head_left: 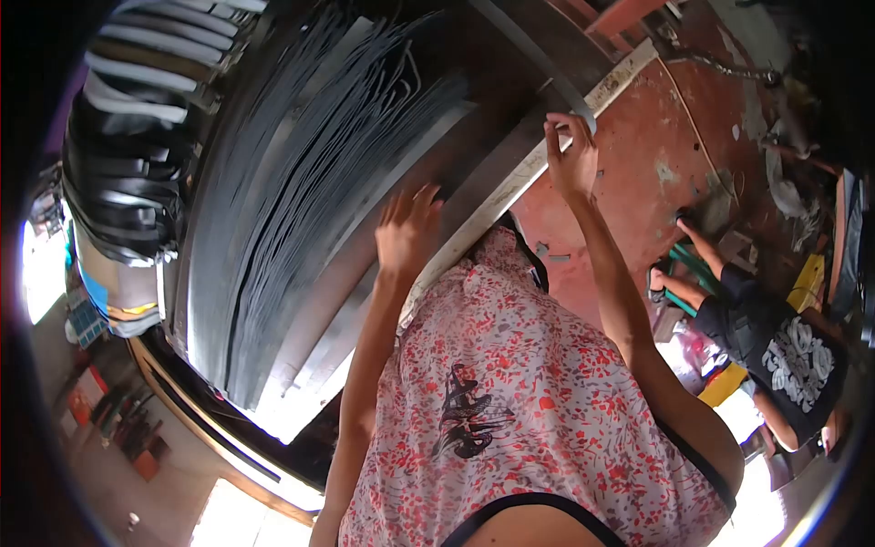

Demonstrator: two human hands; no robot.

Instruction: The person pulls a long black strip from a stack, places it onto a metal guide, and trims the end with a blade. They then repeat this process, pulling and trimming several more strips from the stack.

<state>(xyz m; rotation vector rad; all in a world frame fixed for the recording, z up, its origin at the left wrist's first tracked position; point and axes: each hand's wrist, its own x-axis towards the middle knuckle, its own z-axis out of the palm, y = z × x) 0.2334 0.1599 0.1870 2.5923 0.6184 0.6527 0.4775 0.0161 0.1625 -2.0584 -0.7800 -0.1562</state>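
My left hand (408, 230) is over the worktable (497, 137), palm down, fingers stretched out and slightly blurred, nothing in its grasp. To its left lies a large bundle of long, thin dark strips (314, 155), fanned along the table. My right hand (572, 157) is raised at the table's pale front edge (624, 75), fingers curled around the near end of a flat dark strap (533, 56). That strap runs from the fingers across the table to the far side.
Piled belt-like straps (137, 173) stand beyond the table's left end. A person in dark clothes (775, 356) sits low at right, near a green stool (688, 278). The worn red floor (638, 201) has scraps on it. A cord (697, 128) lies there too.
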